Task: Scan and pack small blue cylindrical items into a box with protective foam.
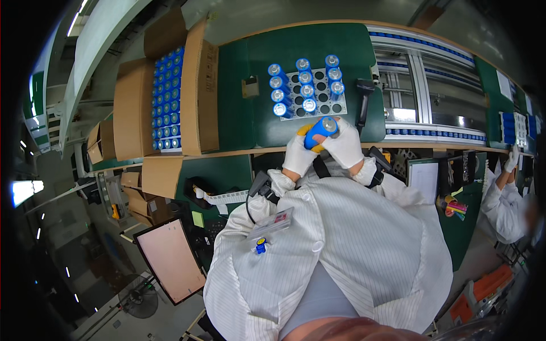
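Note:
Both hands are closed round one blue cylindrical battery cell [322, 132], tilted with its silvery end facing up and away. My left hand [300, 152], in a white glove with yellow fingertips, grips its left and lower side. My right hand [344, 143], gloved alike, holds its right side; some fingers are hidden behind the cell. Just beyond the hands lies a grey tray with round holes [330, 104]. Several blue cells [307, 91] stand upright there in three columns, with open holes between them. To the right of the tray is a black handheld scanner [364, 99].
An open cardboard box [201, 91] packed with blue cells [166, 105] stands left on the green bench [236, 128]. A roller conveyor [421, 85] runs to the right. A monitor [170, 261] is at lower left. A co-worker [506, 204] reaches toward another tray at far right.

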### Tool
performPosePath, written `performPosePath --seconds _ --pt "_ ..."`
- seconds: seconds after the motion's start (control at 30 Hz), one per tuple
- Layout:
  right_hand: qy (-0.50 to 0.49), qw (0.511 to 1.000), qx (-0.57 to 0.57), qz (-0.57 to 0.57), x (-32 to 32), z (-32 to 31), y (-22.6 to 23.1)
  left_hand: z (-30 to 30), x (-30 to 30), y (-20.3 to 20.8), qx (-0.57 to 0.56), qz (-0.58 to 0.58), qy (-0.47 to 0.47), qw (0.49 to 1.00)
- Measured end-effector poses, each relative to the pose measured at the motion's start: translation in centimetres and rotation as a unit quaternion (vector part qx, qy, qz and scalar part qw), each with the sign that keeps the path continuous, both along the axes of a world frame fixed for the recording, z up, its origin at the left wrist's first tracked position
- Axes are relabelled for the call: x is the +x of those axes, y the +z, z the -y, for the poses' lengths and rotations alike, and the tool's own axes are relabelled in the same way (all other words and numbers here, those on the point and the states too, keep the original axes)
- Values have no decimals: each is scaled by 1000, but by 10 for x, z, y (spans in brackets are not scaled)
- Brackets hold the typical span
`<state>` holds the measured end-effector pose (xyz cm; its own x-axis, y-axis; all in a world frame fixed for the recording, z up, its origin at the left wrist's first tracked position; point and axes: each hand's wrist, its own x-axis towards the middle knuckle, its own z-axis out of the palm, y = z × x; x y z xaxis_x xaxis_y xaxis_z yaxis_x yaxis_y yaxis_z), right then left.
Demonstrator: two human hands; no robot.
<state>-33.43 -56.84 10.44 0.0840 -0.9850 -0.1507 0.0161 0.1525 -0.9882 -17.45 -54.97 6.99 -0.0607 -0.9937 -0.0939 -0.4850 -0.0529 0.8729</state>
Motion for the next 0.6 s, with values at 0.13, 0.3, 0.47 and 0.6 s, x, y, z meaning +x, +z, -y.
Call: performPosePath --seconds 0.13,0.3,0.47,0.6 --pt "-91 969 -116 -198 -15 18 -7 15 41 50 -120 107 -8 987" --pt "-169 933 -146 -282 -47 47 -52 0 150 149 -65 -17 134 989" --pt "-130 920 -164 -332 -51 58 -88 4 243 177 -79 -2 254 964" --pt "-91 916 -177 -347 -46 59 -91 6 291 171 -57 2 305 951"
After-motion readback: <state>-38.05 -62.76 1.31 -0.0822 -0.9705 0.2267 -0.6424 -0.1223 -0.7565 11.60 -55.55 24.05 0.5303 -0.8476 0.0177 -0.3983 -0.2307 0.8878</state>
